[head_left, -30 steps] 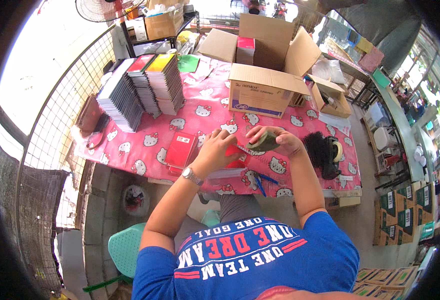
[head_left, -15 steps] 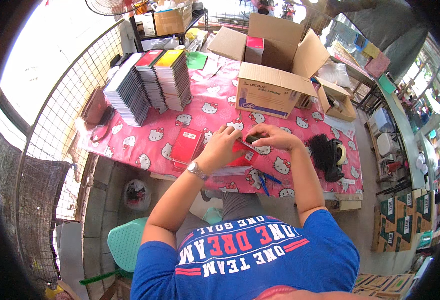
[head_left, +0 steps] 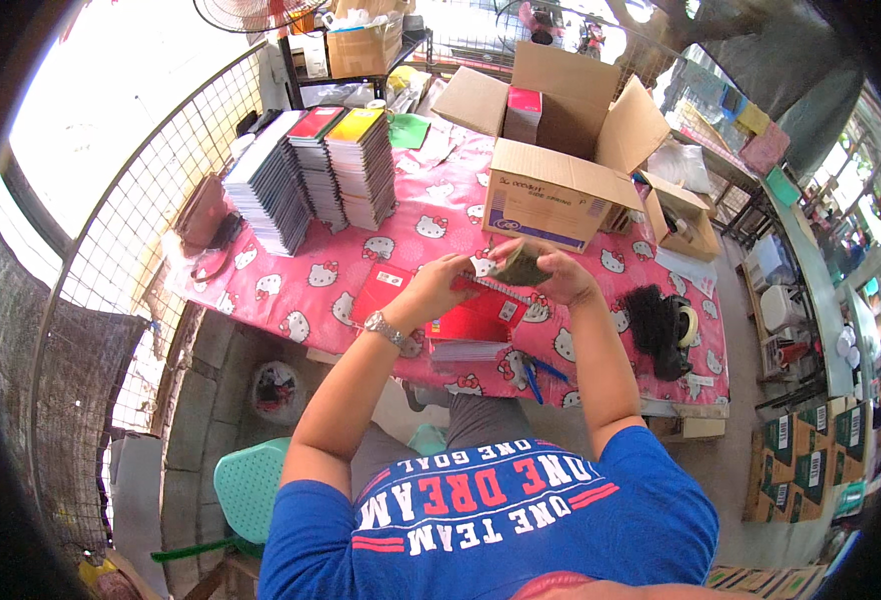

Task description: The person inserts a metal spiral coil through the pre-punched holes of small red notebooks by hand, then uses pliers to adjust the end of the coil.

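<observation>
My left hand [head_left: 439, 288] and my right hand [head_left: 564, 275] meet above a table with a pink patterned cloth [head_left: 301, 290]. Between them is a dark olive object [head_left: 517, 268], which my right hand grips from the right. My left hand pinches the raised edge of a red notebook [head_left: 489, 290] just under it. More red notebooks [head_left: 469, 325] lie flat below the hands, on a thin pile of grey ones [head_left: 469, 350]. Another red notebook [head_left: 383, 290] lies to the left. A watch sits on my left wrist.
Tall stacks of notebooks [head_left: 311, 170] stand at the back left. An open cardboard box [head_left: 551, 195] is behind the hands, with a smaller box [head_left: 683, 225] to its right. A black tape dispenser [head_left: 661, 325] and blue-handled scissors [head_left: 538, 375] lie right. A wire fence [head_left: 131, 240] lines the left.
Both hands stay together over the red notebooks. The olive object has shifted slightly toward the left hand, and the notebook edge is now lifted.
</observation>
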A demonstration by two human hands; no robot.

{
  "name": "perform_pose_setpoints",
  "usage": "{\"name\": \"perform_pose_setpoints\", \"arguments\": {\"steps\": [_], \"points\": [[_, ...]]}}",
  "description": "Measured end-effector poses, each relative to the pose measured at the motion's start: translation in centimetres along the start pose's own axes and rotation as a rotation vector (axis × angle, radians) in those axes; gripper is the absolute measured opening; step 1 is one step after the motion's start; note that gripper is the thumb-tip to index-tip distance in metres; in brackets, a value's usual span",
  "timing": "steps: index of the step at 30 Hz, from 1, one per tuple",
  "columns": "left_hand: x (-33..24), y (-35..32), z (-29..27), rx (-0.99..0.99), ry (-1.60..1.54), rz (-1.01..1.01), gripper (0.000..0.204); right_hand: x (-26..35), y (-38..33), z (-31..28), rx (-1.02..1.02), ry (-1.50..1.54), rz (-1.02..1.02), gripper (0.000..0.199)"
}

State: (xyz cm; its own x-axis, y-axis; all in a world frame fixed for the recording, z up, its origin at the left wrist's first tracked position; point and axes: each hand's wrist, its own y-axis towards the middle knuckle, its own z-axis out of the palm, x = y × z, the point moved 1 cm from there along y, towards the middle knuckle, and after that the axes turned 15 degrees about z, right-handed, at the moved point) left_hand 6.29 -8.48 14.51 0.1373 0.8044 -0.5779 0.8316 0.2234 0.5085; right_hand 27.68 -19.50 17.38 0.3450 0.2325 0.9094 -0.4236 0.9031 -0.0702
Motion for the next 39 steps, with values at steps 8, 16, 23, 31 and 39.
{"name": "perform_pose_setpoints", "arguments": {"steps": [8,16,23,31,39], "points": [[-1.0,-0.5,2.0,-0.153,-0.143,-0.178,0.03,-17.4,-6.0,-15.2,-1.316,-1.747,0.311,0.047],[-1.4,-2.0,2.0,-0.275,-0.051,-0.267,0.03,0.5,-1.8,-3.2,-0.703,-0.719,0.105,0.026],[-0.7,-2.3,2.6,-0.325,-0.065,-0.237,0.025,2.0,0.9,3.9,-0.572,-1.772,0.3,0.032],[-1.8,-2.5,2.1,-0.311,-0.024,-0.286,0.023,-1.2,2.4,3.0,-0.627,-1.737,0.119,0.032],[-1.9,-2.4,2.2,-0.333,-0.04,-0.27,0.021,-1.6,2.5,2.5,-0.681,-1.705,0.15,0.031]]}}
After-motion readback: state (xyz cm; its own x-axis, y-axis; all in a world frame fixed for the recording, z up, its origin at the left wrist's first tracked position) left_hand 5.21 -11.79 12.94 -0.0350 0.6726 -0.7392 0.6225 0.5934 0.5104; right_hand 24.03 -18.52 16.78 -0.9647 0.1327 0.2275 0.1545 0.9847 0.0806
